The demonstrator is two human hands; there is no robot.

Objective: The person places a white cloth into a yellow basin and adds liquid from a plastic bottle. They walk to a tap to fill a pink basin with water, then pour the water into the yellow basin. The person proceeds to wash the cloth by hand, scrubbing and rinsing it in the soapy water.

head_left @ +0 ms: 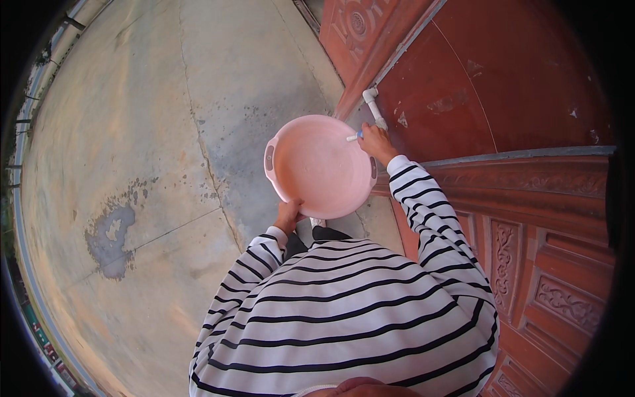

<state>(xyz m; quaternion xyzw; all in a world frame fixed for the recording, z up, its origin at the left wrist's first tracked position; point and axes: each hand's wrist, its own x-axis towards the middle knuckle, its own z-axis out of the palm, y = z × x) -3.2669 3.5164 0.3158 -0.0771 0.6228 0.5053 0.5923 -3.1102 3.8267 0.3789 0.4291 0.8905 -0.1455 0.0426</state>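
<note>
A round pink plastic basin (317, 165) is held out in front of me, its open side up. Grey inserts mark the handles on its left and right sides. My left hand (288, 216) grips the near-left rim, thumb over the edge. Above the basin's right rim, my right hand (377, 143) is closed around a white plastic tap (352, 138) with a blue part, mostly hidden by the fingers. The tap's white end points left over the basin. A white pipe (375, 109) with an elbow runs down to that hand. Whether water stands in the basin, I cannot tell.
Red panels (450, 86) with a grey edge stand close on my right, above carved reddish woodwork or moulding (503, 258). Cracked concrete ground (152, 119) spreads to the left, with a dark wet-looking patch (114, 241). My dark shoe (329, 233) shows below the basin.
</note>
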